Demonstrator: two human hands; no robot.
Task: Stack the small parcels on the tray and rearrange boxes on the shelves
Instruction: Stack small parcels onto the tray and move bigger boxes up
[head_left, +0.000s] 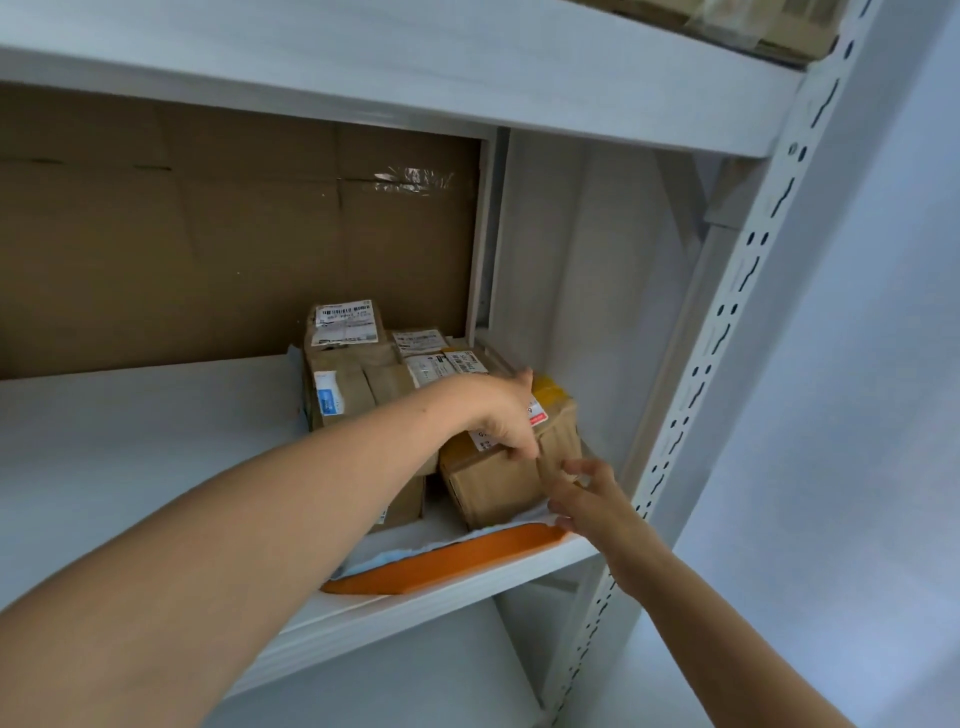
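The front parcel (488, 488), a brown box with yellow tape and a white label on top, sits at the right front of the orange tray (457, 564), turned a little so one corner faces out. The left hand (498, 415) lies over its top, thumb stretched along the far edge and fingers curled down over the near top edge, grasping it from above. The right hand (587, 499) is just beside the parcel's right front corner, fingers loosely bent and spread, holding nothing. Its upper fingertips are at the parcel's side, though I cannot tell whether they touch. Its lower fingers rest at the tray's right corner on the crumpled white paper (519, 522) that lines the tray. Behind the front parcel stand the back parcels (343, 374), several brown taped ones packed close together with barcode labels on top; the tallest is at the left rear. A low parcel (408, 501) shows partly under the left forearm, left of the front parcel with a narrow gap between them. The tray rests at the right end of the white shelf (130, 441), its orange rim along the shelf's front edge. A sheet of cardboard (208, 234) covers the back of the bay. Above runs the upper shelf (363, 67), with a taped box (727, 26) on it at top right. A white slotted post (727, 338) stands at the right, and past it a pale wall (857, 364)
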